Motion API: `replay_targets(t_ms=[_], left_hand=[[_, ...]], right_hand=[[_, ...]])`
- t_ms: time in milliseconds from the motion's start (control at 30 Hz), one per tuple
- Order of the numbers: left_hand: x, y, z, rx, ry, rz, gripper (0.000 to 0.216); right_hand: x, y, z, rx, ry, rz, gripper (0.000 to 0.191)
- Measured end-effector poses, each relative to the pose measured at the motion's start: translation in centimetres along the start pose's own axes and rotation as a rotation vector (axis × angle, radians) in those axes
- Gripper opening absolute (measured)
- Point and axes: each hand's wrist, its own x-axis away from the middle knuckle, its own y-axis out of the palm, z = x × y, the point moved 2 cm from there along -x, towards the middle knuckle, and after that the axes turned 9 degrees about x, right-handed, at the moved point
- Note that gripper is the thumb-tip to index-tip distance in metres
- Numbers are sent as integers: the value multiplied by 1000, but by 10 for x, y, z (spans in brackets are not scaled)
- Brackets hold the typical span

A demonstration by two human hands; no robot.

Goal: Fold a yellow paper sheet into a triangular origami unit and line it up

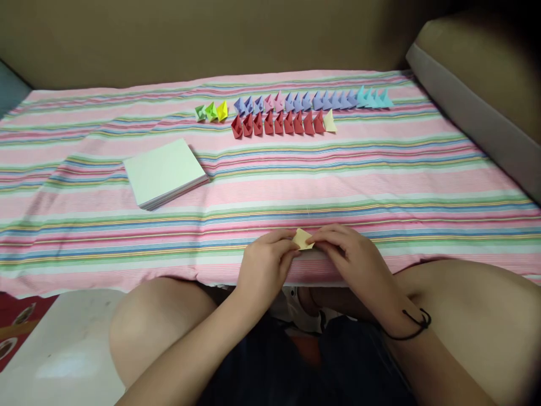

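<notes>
A small piece of folded cream-yellow paper (302, 239) is held just above the striped cloth's front edge. My left hand (265, 260) pinches its left side between thumb and fingers. On the opposite side, my right hand (351, 248) grips the right corner with thumb and fingertips. The fingertips cover parts of the paper's edges. Farther back stands a row of red folded paper boats (279, 123), ending at the right in a cream folded paper piece (330, 121).
Behind the red row runs another of purple, pink and turquoise folded papers (315, 101). Green and yellow folded pieces (211, 113) stand left of them. A stack of pale paper sheets (164, 169) lies on the striped cloth (372, 180). A padded armrest (473, 113) borders the right.
</notes>
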Motion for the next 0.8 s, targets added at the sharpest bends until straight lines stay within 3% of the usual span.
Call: replay_targets(t_ms=[200, 467, 800], left_hand=[[-3, -1, 2, 93, -120, -3, 9], [-6, 1, -1, 278, -286, 67, 24], [-11, 0, 0, 158, -239, 33, 28]], right_hand=[[-1, 3, 0, 28, 31, -24, 18], [-1, 14, 1, 37, 177, 76, 12], [-7, 13, -4, 45, 194, 57, 6]])
